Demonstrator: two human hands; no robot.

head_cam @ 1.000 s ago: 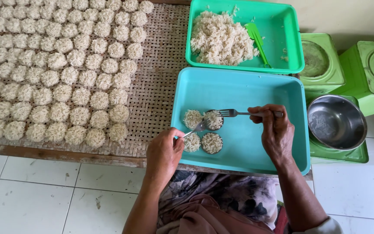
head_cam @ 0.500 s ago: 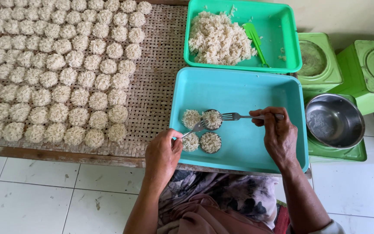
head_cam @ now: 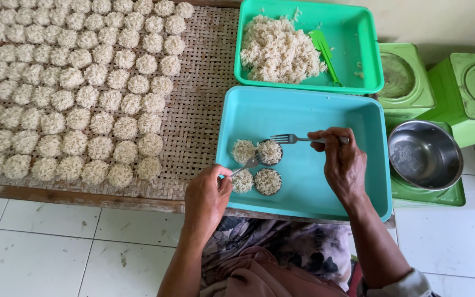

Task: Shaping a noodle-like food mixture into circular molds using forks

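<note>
Both hands grip forks: right hand (head_cam: 343,165) holds a fork (head_cam: 295,138), left hand (head_cam: 207,198) maybe another (head_cam: 247,165), pressing rice rounds (head_cam: 269,152) in the blue tray (head_cam: 325,110), middle of frame.

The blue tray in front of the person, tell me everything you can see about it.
The blue tray is a shallow rectangular plastic-looking tub with rounded corners, lying flat beside the woven mat and below the green tray. It holds four small rice rounds. The right hand and left hand each hold a fork over it.
</note>
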